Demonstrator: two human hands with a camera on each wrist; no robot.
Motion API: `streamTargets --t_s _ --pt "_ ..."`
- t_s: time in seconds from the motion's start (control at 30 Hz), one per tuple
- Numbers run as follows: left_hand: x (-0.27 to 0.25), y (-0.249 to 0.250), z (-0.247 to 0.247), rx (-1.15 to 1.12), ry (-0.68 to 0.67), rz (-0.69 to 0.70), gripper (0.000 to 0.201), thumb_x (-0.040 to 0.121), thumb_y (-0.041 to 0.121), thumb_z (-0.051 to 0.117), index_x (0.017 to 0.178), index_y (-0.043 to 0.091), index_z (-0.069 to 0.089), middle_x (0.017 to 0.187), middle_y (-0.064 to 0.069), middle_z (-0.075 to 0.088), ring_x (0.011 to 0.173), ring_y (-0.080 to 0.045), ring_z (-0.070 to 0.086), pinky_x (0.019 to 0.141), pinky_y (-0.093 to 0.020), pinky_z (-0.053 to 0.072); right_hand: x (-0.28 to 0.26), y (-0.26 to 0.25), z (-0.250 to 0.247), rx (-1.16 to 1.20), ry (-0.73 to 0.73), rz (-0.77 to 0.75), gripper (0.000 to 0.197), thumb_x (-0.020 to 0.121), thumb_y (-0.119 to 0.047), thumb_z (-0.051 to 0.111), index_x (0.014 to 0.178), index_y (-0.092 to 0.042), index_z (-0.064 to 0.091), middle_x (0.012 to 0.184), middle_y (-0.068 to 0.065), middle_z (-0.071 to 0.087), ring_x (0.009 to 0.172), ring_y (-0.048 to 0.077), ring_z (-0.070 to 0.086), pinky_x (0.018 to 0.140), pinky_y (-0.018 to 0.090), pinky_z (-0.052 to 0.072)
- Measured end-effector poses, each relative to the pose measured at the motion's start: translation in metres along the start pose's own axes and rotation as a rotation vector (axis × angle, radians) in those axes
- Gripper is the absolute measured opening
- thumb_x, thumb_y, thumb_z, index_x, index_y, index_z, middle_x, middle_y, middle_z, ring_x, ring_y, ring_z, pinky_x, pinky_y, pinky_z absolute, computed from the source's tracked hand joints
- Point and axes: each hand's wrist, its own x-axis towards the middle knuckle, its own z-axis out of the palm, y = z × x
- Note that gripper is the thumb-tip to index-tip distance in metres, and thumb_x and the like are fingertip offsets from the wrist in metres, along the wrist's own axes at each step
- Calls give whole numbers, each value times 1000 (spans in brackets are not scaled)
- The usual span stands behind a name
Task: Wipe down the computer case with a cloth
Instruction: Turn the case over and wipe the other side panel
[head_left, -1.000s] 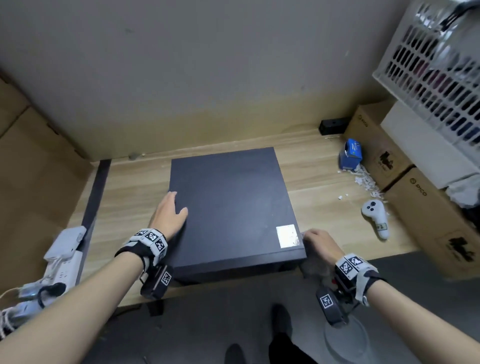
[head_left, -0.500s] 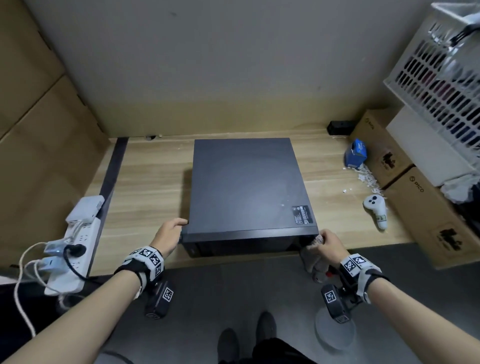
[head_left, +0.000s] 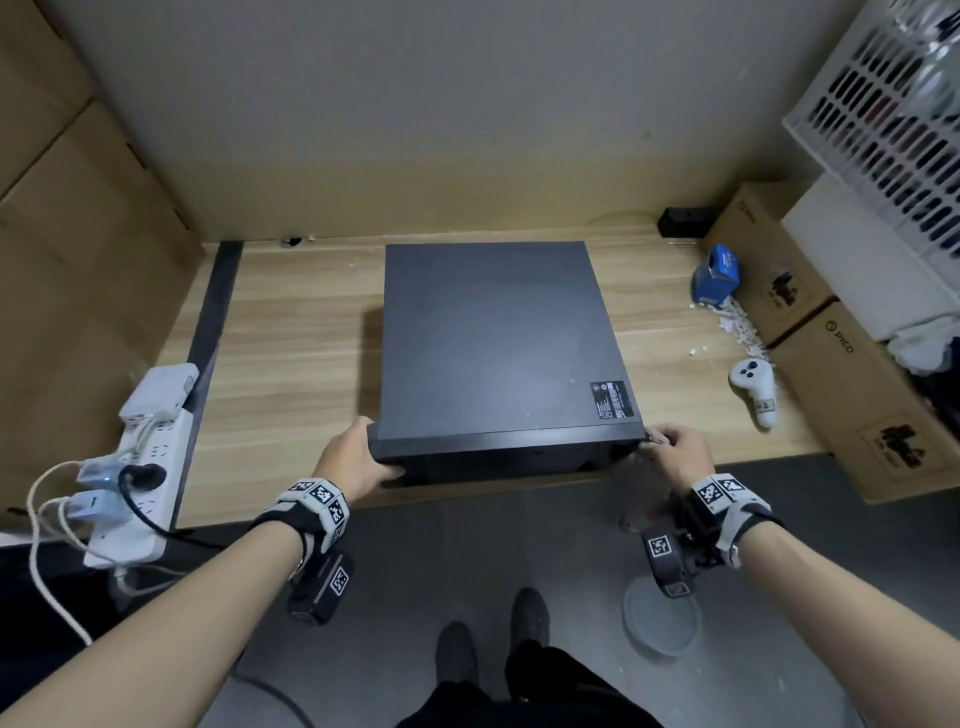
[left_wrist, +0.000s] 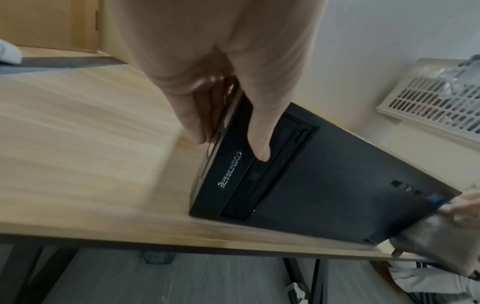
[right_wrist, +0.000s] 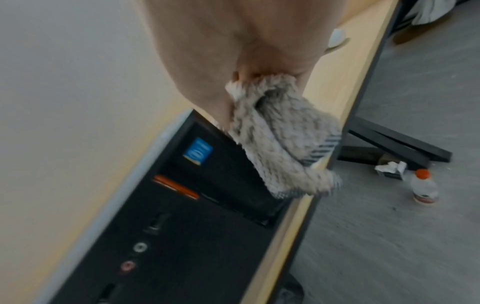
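Seen from above, a black computer case (head_left: 498, 343) lies flat on a wooden desk (head_left: 291, 364), its front panel facing the person at the desk's near edge. The left hand (head_left: 353, 462) grasps the case's near-left corner, thumb pressed on the front panel beside the disc drive and the other fingers (left_wrist: 192, 123) wrapped round the side, as the left wrist view shows. The right hand (head_left: 675, 452) is at the near-right corner, clenched round a bunched grey cloth (right_wrist: 280, 144) that hangs below its fingers in front of the panel, close to a blue sticker (right_wrist: 198, 151); whether the cloth touches the panel cannot be told. Well beyond the right hand, toward the wall, stands a small blue container (head_left: 717, 275) among white scraps, and just outward from that hand lies a white controller (head_left: 756, 387), next to cardboard boxes (head_left: 857, 405). Outward from the left hand, a white power strip (head_left: 140, 467) with plugged cables sits at the desk's end.
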Motion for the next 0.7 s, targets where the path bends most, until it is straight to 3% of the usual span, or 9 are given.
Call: streamTargets --t_s 0.1,0.17,0.23,0.3,0.43,0.63,0.7 --pt "2 2 -2 35 -10 15 66 62 28 89 114 12 52 111 -8 68 104 -28 62 83 -34 47 -15 -27 -11 98 140 -71 13 80 3 64 85 -7 71 75 9 67 71 19 59 56 13 46" --pt "2 2 -2 14 -16 16 66 62 29 89 114 12 52 112 -8 68 104 -27 62 85 -35 48 -25 -42 -11 136 195 -124 13 78 -3 65 85 -11 72 75 8 69 71 19 60 63 22 50" --pt "1 1 -4 -14 -27 10 64 62 30 88 112 13 52 109 -5 67 101 -26 62 84 -35 48 -37 -52 -4 64 143 -206 14 76 -10 68 84 -19 74 79 4 71 74 20 64 71 31 52" --pt "0 2 -6 -28 -45 11 63 63 32 88 111 14 52 107 -4 66 98 -24 61 83 -34 48 -52 -55 9 -156 64 -366 12 79 -17 73 88 -23 78 86 -2 69 78 16 62 74 31 51" --pt "-2 0 -8 -46 -73 3 60 66 30 85 112 15 51 107 -3 65 98 -23 61 85 -34 49 -75 -62 43 -364 14 -690 13 86 -24 74 94 -14 79 93 0 64 85 20 61 72 35 52" --pt "-12 -5 -8 -90 -57 20 57 71 20 79 121 15 51 110 0 65 102 -22 61 87 -32 49 -103 -112 116 -529 -68 -877 20 95 -32 56 89 -18 69 102 -7 55 82 17 56 56 31 48" --pt "-16 -10 -9 -122 -66 13 61 71 21 79 125 17 51 115 3 63 106 -18 60 93 -31 48 -115 -131 142 -554 -111 -923 24 98 -33 51 91 -17 68 104 -6 54 84 17 55 55 31 48"
